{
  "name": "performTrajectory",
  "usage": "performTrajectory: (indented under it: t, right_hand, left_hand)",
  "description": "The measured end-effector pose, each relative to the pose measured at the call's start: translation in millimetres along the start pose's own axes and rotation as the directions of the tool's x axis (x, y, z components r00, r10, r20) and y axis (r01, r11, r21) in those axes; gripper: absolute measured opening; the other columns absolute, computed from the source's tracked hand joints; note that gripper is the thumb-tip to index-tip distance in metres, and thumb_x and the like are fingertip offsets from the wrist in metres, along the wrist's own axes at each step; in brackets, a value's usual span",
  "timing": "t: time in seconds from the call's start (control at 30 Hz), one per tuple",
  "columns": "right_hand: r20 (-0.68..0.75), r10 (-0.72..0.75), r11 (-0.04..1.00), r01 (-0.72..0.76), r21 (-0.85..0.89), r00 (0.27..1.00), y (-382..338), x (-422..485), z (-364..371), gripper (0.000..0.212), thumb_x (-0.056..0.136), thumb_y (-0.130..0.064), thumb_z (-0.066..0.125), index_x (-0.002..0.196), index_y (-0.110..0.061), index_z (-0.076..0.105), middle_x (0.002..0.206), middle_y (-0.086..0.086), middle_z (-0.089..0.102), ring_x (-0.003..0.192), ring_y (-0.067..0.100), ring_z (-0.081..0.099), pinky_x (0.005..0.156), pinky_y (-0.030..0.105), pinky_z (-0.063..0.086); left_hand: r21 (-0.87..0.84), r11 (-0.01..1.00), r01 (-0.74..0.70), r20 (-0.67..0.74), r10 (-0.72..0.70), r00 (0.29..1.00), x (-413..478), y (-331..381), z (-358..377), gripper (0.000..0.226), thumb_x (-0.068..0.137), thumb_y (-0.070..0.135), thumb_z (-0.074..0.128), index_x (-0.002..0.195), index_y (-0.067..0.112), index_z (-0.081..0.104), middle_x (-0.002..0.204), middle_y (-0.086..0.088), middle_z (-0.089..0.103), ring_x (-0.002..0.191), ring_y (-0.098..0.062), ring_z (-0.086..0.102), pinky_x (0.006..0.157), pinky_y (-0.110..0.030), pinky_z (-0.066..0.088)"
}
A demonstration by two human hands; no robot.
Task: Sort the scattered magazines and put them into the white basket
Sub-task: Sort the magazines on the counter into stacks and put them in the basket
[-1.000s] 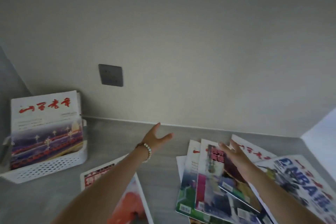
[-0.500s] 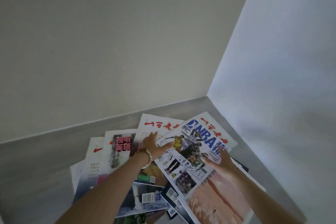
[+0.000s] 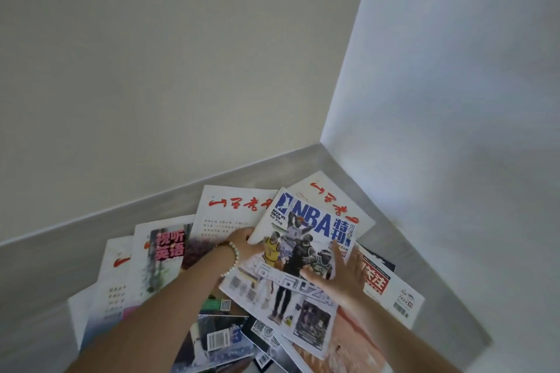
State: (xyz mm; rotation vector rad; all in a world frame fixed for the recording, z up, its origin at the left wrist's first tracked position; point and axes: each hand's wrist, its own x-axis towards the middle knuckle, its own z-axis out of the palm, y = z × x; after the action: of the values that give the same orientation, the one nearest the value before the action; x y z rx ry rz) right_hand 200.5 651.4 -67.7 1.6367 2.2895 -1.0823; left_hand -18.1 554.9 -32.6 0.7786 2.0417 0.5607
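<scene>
The step in hand looks like lifting the basketball magazine (image 3: 300,254) off the top of the pile. To do it well, slide the fingers fully under its edge so only this 1 copy comes up, and support both long sides so the thin cover does not bend or drag the copies beneath.

The left hand (image 3: 247,241) sits at 9 o'clock of that magazine, fingers tucked under its edge and thumb on top, loosely pinching it. The right hand (image 3: 342,278) lies spread flat at 4 o'clock on the cover, fingers apart, pressing rather than gripping.

The other magazines (image 3: 169,251) fan out across the grey counter (image 3: 45,269) from 8 to 3 o'clock. The white basket is out of view.
</scene>
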Motion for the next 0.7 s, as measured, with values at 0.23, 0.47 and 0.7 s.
performTrajectory:
  t: [0.23, 0.47, 0.7]
  right_hand:
    - [-0.039, -0.067, 0.997, 0.069, 0.039, 0.997, -18.1, -5.4, -4.3, 0.112, 0.056, -0.085, 0.044, 0.145, -0.042, -0.007, 0.155, 0.004, -0.023, 0.144, 0.027, -0.018, 0.116, 0.050, -0.002]
    - [-0.029, -0.293, 0.812, 0.264, 0.521, 0.956, -108.6, -47.0, 5.3, 0.079, 0.067, -0.052, 0.068, 0.137, -0.047, 0.032, 0.154, -0.007, 0.022, 0.142, 0.024, 0.021, 0.112, 0.052, 0.017]
    - [0.141, -0.479, 0.656, 0.247, 0.713, 0.867, -232.8, -106.6, 78.2, 0.058, 0.072, -0.019, 0.073, 0.123, -0.038, 0.054, 0.139, -0.008, 0.046, 0.123, 0.018, 0.050, 0.100, 0.045, 0.045]
  left_hand:
    - [-0.272, 0.943, -0.194, -0.083, 0.178, 0.981, -29.5, -3.1, -6.1, 0.042, 0.093, 0.024, 0.049, 0.133, 0.014, 0.045, 0.088, 0.006, 0.059, 0.057, -0.004, 0.047, 0.041, -0.006, 0.037]
    - [-0.472, 0.864, -0.176, -0.258, 0.055, 0.964, -91.7, -62.2, -74.2, 0.045, 0.089, 0.035, 0.053, 0.132, 0.021, 0.046, 0.094, 0.011, 0.061, 0.078, -0.003, 0.058, 0.057, -0.013, 0.049]
    - [-0.722, 0.668, -0.183, -0.390, -0.174, 0.904, -201.6, -176.1, -153.0, 0.036, 0.087, 0.033, 0.056, 0.121, 0.022, 0.054, 0.093, -0.003, 0.070, 0.077, -0.014, 0.068, 0.053, -0.022, 0.054]
